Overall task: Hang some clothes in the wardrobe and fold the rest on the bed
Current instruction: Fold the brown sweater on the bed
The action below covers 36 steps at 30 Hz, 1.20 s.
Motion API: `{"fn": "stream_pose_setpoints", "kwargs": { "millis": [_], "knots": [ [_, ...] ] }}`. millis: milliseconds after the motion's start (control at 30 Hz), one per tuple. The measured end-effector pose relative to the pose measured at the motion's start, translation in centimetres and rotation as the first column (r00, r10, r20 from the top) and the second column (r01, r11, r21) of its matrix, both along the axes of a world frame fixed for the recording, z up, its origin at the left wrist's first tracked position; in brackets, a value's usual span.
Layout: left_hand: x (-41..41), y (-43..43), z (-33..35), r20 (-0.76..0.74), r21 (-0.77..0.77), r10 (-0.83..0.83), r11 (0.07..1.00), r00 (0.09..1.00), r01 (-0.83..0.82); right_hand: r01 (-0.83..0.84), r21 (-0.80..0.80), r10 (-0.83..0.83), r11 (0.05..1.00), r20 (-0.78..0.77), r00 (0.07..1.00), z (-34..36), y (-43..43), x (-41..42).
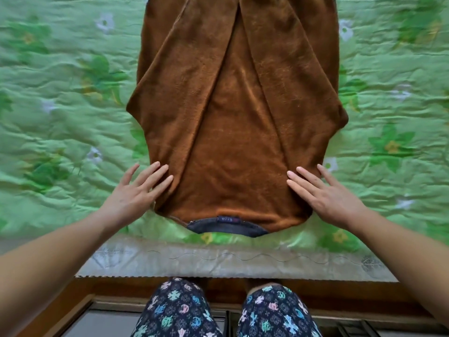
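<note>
Seemingly to set its folded-in sides, the left hand [138, 188] and right hand [325, 193] press flat, grips open and holding nothing, on the brown garment [233, 142] at the near edge of the bed [48, 132].

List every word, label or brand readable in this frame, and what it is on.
Neck label inside the collar of the brown garment: small letters, too blurred to read.
Faint print on the mattress edge, left part: too faint to read.
No other text visible; nothing here reads clearly.
</note>
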<state>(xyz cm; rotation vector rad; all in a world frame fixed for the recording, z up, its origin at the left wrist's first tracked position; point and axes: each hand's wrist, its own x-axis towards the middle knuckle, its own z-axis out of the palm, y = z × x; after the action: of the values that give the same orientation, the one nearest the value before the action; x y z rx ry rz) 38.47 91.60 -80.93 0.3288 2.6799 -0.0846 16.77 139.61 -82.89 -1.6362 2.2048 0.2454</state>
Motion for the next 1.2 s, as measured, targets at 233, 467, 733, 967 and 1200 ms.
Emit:
{"fn": "stream_pose_setpoints", "kwargs": {
  "millis": [233, 467, 733, 967, 1200],
  "knots": [
    [-3.9, 0.6, -0.5, -0.194, 0.326, 0.117, 0.944, 0.974, -0.048, 0.547, -0.216, -0.477, 0.809, 0.303, 0.825, 1.5, -3.6, 0.1],
    [-8.9, -1.2, 1.7, 0.158, 0.577, 0.702, 0.505, 0.694, -0.642, 0.841, -0.291, -0.694, 0.457, 0.474, 0.542, 4.2, -6.9, -4.6],
    [-25.7, -8.1, 3.4, 0.047, 0.587, 0.928, 0.273, 0.369, -0.762, 0.953, -0.296, -0.921, 0.064, 0.349, 0.17, 6.0, -11.9, -21.4],
    [-22.4, -3.0, 1.8, -0.208, 0.137, 0.401, 0.915, 0.892, -0.379, 0.439, -0.072, -0.444, 0.896, -0.164, 0.881, 3.7, -13.4, -14.8],
    [-20.2, -4.0, -1.2, -0.03, -0.138, 0.264, 0.954, 0.964, -0.266, 0.395, 0.057, -0.369, 0.917, -0.256, 0.894, 1.0, -12.3, -14.1]
  ]
}}
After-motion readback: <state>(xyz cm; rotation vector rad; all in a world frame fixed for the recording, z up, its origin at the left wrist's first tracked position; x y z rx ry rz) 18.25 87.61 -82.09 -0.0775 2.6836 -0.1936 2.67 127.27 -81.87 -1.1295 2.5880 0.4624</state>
